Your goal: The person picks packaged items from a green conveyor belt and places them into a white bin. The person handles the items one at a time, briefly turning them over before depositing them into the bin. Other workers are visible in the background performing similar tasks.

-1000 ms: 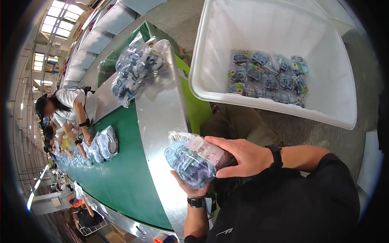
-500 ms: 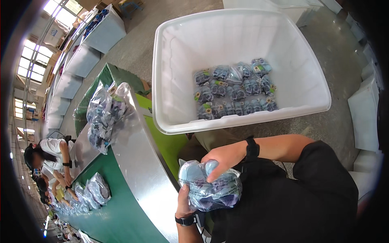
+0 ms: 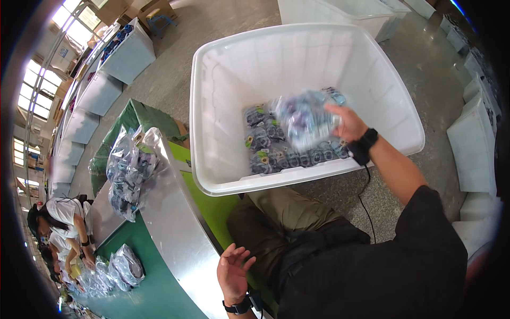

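My right hand is stretched out over a large white plastic bin, gripping the right side of a clear plastic bag of footwear. The bag, blurred by motion, shows light blue and purple pieces. Under it, inside the bin, rows of similar small bagged packs cover the bottom, partly hidden by the bag and my hand. My left hand holds nothing. Its fingers are loosely bent and apart beside the edge of the metal table top.
Clear bags of dark goods lie at the metal table's far end. More bags lie on a green conveyor belt, where co-workers stand at the left. White bins line the far left and right. A cord hangs from my right wrist.
My right hand has carried the bag of footwear from in front of my body up and forward over the bin. My left hand has let go of it.
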Motion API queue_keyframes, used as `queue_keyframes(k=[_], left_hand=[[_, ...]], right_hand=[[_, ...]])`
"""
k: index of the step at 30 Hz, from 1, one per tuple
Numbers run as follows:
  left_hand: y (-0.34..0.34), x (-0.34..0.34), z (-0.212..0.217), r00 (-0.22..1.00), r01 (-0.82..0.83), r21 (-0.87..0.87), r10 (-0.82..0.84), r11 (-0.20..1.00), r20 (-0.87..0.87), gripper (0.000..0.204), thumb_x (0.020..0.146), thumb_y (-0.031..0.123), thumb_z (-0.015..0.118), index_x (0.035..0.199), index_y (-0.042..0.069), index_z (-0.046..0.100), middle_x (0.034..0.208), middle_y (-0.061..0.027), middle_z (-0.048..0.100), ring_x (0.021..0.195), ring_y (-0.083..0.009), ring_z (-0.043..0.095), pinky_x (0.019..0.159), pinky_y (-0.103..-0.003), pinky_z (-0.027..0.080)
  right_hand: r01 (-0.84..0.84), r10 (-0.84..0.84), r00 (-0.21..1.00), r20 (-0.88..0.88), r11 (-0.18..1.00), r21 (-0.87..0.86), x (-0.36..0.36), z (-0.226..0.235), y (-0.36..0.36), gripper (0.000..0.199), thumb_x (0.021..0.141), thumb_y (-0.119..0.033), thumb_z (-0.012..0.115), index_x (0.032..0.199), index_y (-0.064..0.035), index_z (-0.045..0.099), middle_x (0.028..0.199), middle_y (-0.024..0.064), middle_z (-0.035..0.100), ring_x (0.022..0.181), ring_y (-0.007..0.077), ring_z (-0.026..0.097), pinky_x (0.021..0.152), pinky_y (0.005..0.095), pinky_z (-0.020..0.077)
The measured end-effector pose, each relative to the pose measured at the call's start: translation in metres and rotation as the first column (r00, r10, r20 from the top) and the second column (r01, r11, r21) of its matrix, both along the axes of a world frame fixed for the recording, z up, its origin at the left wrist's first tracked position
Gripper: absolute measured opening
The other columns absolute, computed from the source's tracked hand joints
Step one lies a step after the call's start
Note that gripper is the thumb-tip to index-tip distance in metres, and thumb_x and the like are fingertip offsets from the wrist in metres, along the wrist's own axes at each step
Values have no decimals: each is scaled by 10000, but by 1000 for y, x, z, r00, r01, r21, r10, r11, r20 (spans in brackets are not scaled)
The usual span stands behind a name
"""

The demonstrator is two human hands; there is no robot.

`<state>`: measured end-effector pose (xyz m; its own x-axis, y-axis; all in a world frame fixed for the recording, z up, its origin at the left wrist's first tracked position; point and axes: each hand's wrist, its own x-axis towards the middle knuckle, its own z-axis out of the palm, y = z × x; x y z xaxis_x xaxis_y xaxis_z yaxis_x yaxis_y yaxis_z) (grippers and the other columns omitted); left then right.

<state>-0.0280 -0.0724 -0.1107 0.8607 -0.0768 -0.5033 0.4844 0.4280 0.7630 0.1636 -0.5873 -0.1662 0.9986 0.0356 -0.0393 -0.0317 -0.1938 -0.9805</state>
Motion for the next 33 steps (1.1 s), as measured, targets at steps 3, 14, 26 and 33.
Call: queue_keyframes(k=[3,14,26,33], left_hand=[[5,-2,1,999,-29,37,28,999,29,577,1038,432,568,1413,-7,544,1267,-167,654,1183,-335,644,987,-523,566],[24,-15,12,992,-119,114,112,986,66,549,1038,409,572,1392,-10,550,1206,-151,667,1120,-301,672,988,-479,568],[99,-4,29,977,-182,178,157,967,145,501,1082,326,508,1444,-20,525,1257,-144,674,1190,-296,645,1027,-492,523],[177,17,30,941,-336,386,323,859,100,462,1067,288,574,1419,-10,557,1300,-123,653,1228,-245,614,1047,-450,520]], right_hand=[[609,-379,753,-538,712,351,18,-22,-30,725,956,-399,735,1490,-2,447,1412,264,552,1205,347,650,944,489,599],[317,-246,796,-552,948,34,-26,-42,8,526,1009,-362,672,1384,-15,550,1224,121,633,992,217,704,795,362,619],[-17,4,975,-222,998,-60,-63,-51,70,348,1017,-168,655,1316,7,624,1026,41,687,905,117,675,829,286,563],[125,-94,953,-288,988,93,-60,-71,63,297,994,-121,657,1260,9,635,972,8,632,804,80,622,735,243,545]])
